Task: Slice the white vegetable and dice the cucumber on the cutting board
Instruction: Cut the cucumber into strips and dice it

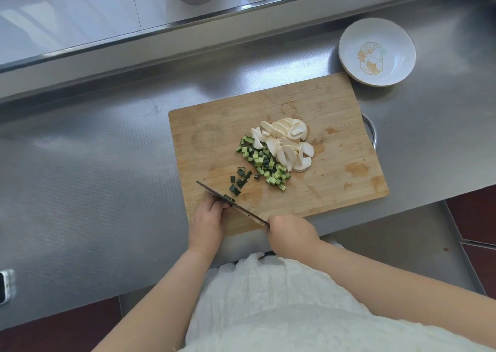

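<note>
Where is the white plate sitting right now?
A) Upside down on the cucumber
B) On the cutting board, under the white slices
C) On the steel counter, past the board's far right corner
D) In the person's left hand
C: the empty plate rests on the counter just beyond the cutting board.

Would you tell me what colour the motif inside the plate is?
Gold, on the white plate, seen in the head view.
</note>
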Action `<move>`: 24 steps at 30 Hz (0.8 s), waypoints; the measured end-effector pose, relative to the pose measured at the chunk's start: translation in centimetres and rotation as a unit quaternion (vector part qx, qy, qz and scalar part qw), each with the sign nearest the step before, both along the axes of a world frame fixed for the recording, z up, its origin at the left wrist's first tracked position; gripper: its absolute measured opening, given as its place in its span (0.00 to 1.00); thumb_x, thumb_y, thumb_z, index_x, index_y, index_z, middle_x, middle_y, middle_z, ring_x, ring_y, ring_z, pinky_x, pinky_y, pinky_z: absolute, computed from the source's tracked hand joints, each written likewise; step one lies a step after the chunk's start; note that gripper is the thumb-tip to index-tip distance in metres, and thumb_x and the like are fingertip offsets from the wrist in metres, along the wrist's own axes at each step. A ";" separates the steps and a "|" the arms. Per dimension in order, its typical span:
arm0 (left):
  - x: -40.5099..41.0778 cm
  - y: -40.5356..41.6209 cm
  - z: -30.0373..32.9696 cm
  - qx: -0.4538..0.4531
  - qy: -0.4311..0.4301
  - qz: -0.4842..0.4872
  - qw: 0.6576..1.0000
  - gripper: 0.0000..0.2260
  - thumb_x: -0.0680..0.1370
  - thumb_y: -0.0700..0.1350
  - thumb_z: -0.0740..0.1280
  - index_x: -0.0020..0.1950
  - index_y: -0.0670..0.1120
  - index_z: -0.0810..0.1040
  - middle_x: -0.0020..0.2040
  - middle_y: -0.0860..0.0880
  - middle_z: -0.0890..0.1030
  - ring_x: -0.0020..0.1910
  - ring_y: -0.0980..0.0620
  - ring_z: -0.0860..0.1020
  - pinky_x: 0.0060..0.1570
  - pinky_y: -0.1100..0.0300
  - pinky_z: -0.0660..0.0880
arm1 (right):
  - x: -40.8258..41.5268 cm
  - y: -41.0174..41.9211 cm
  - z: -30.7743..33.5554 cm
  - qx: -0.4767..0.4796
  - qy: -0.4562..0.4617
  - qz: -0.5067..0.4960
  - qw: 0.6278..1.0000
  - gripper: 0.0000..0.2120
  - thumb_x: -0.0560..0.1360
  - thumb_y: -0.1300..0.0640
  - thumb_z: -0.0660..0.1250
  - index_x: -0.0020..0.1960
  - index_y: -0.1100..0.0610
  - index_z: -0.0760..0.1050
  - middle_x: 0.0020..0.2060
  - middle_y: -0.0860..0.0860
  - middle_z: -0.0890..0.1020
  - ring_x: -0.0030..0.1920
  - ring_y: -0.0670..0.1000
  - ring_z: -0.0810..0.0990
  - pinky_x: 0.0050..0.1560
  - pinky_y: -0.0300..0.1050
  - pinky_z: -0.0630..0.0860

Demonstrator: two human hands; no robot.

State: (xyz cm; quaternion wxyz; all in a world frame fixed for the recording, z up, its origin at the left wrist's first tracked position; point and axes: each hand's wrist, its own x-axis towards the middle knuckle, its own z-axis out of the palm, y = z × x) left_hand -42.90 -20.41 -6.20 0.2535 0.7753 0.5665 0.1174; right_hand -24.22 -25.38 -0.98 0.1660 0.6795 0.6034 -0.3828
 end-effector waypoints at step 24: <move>-1.2 -0.5 -0.7 0.042 0.004 -0.015 0.999 0.05 0.70 0.36 0.75 0.43 0.42 0.82 0.42 0.46 0.80 0.41 0.45 0.78 0.32 0.61 0.69 | -0.2 0.2 0.9 0.009 0.045 0.020 0.999 0.14 0.81 0.54 0.54 0.50 0.60 0.75 0.42 0.57 0.81 0.41 0.57 0.78 0.32 0.43 0.65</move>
